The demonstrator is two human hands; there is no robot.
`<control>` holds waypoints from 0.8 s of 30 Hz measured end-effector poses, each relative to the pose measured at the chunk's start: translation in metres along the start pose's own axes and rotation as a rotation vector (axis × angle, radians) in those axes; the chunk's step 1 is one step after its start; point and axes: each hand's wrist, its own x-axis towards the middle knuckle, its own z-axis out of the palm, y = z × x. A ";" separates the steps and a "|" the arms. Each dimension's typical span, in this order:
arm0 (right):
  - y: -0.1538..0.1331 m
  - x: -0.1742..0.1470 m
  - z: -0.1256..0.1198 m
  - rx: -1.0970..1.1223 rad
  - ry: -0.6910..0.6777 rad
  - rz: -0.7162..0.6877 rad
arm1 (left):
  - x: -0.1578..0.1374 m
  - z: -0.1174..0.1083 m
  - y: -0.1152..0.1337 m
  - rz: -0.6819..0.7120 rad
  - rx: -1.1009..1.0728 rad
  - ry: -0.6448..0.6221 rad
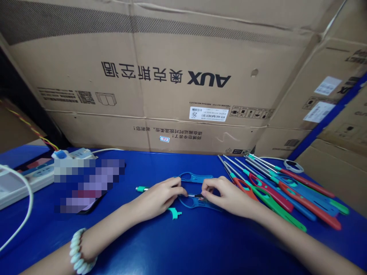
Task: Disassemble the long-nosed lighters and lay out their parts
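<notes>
In the middle of the blue table, my left hand (164, 193) is closed around the metal tube of a long-neck lighter. Its green tip (141, 189) sticks out on the left, and the rest is mostly behind my fingers. My right hand (223, 194) pinches a small black part (198, 195) at the tube's other end, over a blue lighter casing half (187, 202) lying flat. Beyond my hands rests a second blue casing half (197, 178). A loose green trigger (174, 214) lies just in front of my left hand.
Several long-neck lighters in red, green, orange and blue (286, 191) lie in a pile at the right, a white watch-like band (294, 165) behind them. At the left are a blurred-out phone (94, 187) and a power strip (40, 173). A large cardboard sheet (172, 46) stands behind.
</notes>
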 end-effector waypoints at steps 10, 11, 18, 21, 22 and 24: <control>-0.003 -0.001 -0.001 -0.233 -0.006 -0.091 | 0.000 0.002 -0.003 0.007 -0.033 0.020; -0.003 -0.001 -0.001 -0.264 -0.010 -0.109 | 0.000 0.002 -0.003 0.005 -0.036 0.022; -0.003 -0.003 0.000 -0.472 -0.071 -0.265 | 0.001 0.002 -0.002 0.013 -0.033 0.037; -0.001 -0.003 0.001 -0.486 -0.065 -0.279 | 0.001 0.002 -0.002 0.027 -0.034 0.046; -0.001 -0.003 0.001 -0.482 -0.062 -0.276 | 0.001 0.002 -0.002 0.030 -0.035 0.048; 0.001 -0.002 0.001 -0.463 -0.056 -0.271 | 0.001 0.002 -0.003 0.023 -0.034 0.044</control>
